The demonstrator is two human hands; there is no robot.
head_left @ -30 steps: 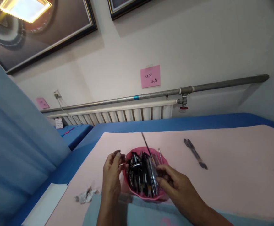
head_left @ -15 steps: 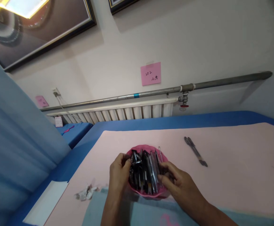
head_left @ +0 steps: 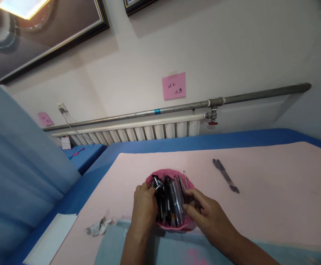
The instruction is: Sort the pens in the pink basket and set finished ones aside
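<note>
A round pink plastic basket point(head_left: 174, 229) with a wavy rim holds a thick bundle of pens point(head_left: 168, 200), mostly black and clear, lying side by side. At the basket's left side, my left hand point(head_left: 145, 206) is closed, its fingers curled over the rim among the black pens; the fingertips are partly hidden. My right hand point(head_left: 204, 209) is at the right side, thumb and forefinger closed against the clear pens, the other fingers curled under. Right of the basket, a few dark pens point(head_left: 224, 175) lie together on the pink sheet point(head_left: 273, 191).
Crumpled clear plastic point(head_left: 98, 226) lies left of the basket, near a light blue cloth point(head_left: 112, 243) along the front. White paper point(head_left: 51, 239) rests at the blue table edge. A blue curtain point(head_left: 17, 165) hangs at left; a radiator point(head_left: 149, 130) and pipe run along the wall.
My left hand has moved a little to the right and further over the black pens. My right hand stays at the pens' right side. The whole view has shifted slightly.
</note>
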